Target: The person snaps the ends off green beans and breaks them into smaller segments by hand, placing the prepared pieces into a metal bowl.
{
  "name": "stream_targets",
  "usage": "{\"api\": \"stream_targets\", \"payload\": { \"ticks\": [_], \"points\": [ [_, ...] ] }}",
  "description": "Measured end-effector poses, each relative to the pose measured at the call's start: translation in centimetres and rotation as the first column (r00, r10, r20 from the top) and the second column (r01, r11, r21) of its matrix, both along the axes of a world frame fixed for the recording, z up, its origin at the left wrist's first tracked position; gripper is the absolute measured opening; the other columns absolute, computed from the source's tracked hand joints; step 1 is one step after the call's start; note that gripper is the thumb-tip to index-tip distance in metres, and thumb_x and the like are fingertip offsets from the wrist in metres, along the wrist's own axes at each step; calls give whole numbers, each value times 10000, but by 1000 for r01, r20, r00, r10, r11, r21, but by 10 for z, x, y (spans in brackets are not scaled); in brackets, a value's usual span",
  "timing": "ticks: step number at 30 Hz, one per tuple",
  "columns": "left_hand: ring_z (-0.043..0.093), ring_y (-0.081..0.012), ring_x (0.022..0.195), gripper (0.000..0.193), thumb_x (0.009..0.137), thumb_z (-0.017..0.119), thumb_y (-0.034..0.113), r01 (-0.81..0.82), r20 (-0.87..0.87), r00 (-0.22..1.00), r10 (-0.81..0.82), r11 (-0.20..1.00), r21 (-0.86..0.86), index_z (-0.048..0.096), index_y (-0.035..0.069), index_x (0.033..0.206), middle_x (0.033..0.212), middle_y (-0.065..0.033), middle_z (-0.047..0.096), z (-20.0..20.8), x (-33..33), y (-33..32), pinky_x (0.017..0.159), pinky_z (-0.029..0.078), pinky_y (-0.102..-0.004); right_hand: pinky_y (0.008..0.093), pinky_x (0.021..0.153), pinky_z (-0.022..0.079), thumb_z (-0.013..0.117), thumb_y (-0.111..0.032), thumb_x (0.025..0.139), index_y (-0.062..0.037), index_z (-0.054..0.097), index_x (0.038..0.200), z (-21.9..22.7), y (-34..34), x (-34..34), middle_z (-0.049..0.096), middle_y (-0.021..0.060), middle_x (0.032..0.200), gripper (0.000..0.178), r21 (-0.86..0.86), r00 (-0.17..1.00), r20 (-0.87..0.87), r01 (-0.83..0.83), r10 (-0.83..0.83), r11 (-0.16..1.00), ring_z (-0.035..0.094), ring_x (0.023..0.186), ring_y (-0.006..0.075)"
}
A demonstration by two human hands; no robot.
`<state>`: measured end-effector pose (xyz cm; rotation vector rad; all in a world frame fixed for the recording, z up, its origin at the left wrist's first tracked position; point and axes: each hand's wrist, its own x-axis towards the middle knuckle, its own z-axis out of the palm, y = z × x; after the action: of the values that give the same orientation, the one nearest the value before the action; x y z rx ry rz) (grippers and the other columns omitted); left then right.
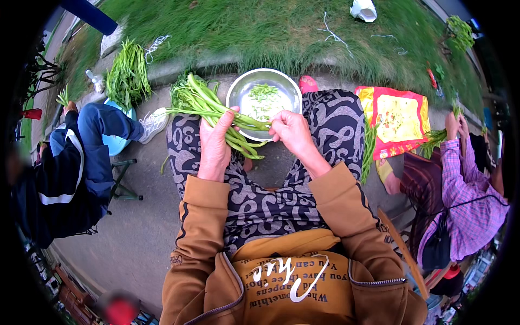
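Observation:
My left hand [215,145] is closed round a bunch of long green vegetable stalks [205,100] over my left thigh. Leaves show at the far left end, and the thick stalk ends point right. The fingers of my right hand [292,131] are pinched on the tip of one stalk, at the near rim of a round metal bowl [232,92]. Short green pieces [264,91] lie on the bowl's bottom. The bowl is beyond my knees, on the pavement side of the grass edge.
On the left, a heap of greens [129,76] rests over a light blue basin [115,144], beside a seated person [65,157]. A red and yellow sack [398,120] lies to the right, near another person [460,184] holding greens. A stone kerb [162,75] borders the grass.

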<state>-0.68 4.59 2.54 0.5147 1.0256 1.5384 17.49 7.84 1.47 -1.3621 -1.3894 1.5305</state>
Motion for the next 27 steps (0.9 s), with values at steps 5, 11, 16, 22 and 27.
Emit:
{"api": "stream_targets", "payload": {
  "ticks": [5, 11, 16, 22, 27],
  "points": [
    [545, -115, 727, 364, 825, 666, 107, -18, 27, 999, 18, 999, 31, 451, 33, 1109, 971, -99, 631, 3, -1, -1, 647, 466, -242, 226, 477, 438, 509, -52, 815, 36, 610, 857, -4, 6, 2, 615, 76, 680, 141, -94, 966, -228, 100, -119, 991, 562, 522, 96],
    [525, -131, 670, 349, 823, 679, 161, -48, 104, 994, 44, 998, 40, 480, 25, 1075, 935, -85, 605, 8, -10, -2, 620, 477, -271, 204, 562, 454, 609, -73, 816, 16, 539, 1058, -5, 18, 7, 617, 99, 885, 267, -68, 921, -277, 265, -273, 962, 595, 664, 103],
    [529, -134, 669, 341, 825, 679, 169, -37, 99, 994, 34, 999, 26, 491, 32, 1074, 936, -81, 602, 10, -5, -1, 610, 484, -279, 274, 734, 491, 639, -111, 825, 27, 515, 1147, -30, 23, 1, 567, 162, 1098, 372, 280, 926, -129, 378, -356, 882, 622, 821, 160],
    [539, -130, 687, 370, 825, 679, 163, -36, 123, 992, 31, 999, 38, 475, 37, 1107, 973, -91, 612, 4, -8, 0, 619, 483, -268, 254, 726, 473, 554, -121, 884, 16, 649, 944, -5, 13, 5, 630, 91, 936, 177, 142, 989, -149, 14, 8, 990, 596, 793, 135],
    [547, -119, 709, 382, 826, 677, 146, -64, 120, 991, 61, 998, 23, 459, 42, 1122, 987, -94, 617, 3, -7, 2, 634, 471, -247, 286, 664, 466, 598, -101, 840, -16, 636, 969, 6, -1, -1, 607, 89, 809, 158, 388, 981, 54, -190, 184, 902, 598, 736, 180]
  ]
}}
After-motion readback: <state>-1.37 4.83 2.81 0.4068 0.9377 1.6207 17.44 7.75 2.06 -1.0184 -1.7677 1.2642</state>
